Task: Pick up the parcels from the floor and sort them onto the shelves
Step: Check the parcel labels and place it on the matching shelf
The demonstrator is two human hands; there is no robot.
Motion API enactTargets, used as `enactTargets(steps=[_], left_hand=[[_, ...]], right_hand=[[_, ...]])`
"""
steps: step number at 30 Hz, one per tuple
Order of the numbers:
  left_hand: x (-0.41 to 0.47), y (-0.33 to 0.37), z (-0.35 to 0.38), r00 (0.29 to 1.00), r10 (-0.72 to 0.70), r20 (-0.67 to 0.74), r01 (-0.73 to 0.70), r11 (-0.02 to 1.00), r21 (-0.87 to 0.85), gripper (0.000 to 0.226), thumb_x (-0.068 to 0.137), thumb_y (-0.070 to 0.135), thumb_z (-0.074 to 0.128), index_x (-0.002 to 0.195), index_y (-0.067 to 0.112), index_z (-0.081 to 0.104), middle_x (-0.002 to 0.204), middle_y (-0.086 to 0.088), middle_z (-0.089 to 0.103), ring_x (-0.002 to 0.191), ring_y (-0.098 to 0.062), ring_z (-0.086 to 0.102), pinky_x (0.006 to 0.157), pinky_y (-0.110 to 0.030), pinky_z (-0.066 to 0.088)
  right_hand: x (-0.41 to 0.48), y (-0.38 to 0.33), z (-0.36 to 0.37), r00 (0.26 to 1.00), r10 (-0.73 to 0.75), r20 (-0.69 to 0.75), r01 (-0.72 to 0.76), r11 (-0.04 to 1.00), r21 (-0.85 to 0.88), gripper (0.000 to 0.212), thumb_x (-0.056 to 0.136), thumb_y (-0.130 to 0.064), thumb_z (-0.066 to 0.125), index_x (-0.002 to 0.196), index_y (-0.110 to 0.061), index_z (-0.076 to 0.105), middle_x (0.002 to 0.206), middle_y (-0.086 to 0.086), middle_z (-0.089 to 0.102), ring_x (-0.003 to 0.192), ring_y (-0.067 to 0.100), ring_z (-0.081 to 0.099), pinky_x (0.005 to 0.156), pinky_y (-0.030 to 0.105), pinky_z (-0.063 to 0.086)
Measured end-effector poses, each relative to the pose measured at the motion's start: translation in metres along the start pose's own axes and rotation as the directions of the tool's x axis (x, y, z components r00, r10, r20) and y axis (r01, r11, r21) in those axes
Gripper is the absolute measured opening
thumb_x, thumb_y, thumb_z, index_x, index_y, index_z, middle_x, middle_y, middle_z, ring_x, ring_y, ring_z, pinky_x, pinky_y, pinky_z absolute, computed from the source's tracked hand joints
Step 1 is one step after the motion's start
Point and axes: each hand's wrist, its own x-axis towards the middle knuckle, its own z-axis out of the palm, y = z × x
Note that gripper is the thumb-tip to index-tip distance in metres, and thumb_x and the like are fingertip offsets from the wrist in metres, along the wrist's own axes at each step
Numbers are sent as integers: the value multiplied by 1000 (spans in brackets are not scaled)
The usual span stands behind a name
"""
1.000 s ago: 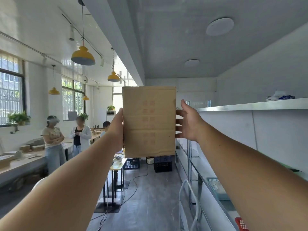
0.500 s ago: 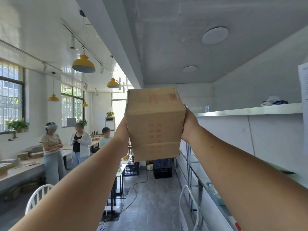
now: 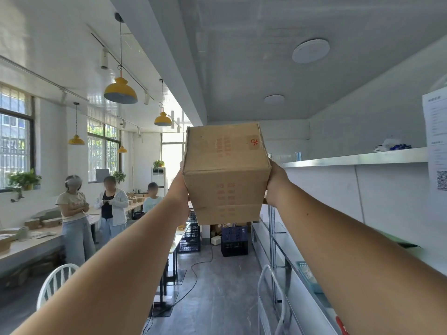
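Standing on a grey floor between a white chair and metal shelves on the right. Clamping a box in mid-air between left hand and right hand, fingers wrapped behind. Tilted, one edge facing back, taller than wide. Crates beyond.

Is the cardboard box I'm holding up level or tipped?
Tipped. Two faces of the cardboard box show, meeting at an edge that runs between the left hand and right hand.
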Motion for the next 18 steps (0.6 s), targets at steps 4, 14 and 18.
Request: enactTargets(steps=[4,14,18], left_hand=[[-7,1,-7,999,-39,16,39,999,-21,36,100,62,47,91,36,71,67,11,80,91,-21,70,67,-38,52],[-29,4,-21,973,-115,201,135,986,-93,76,92,87,38,115,25,77,108,-11,84,97,-36,80,84,-51,57],[-37,7,-25,978,-76,196,99,989,-113,80,95,85,34,131,24,72,130,-16,76,121,-41,71,112,-59,49]], right_hand=[[-7,2,-6,1000,3,13,-1,990,-138,36,97,-55,63,105,-21,71,102,5,72,101,31,68,96,52,57],[-16,9,-1,990,35,140,-17,991,-131,38,98,-50,61,114,-20,76,120,7,77,122,39,71,111,58,52],[-19,14,-1,996,18,91,-4,987,-159,29,99,-43,60,102,-19,76,121,14,78,116,40,73,106,57,56]])
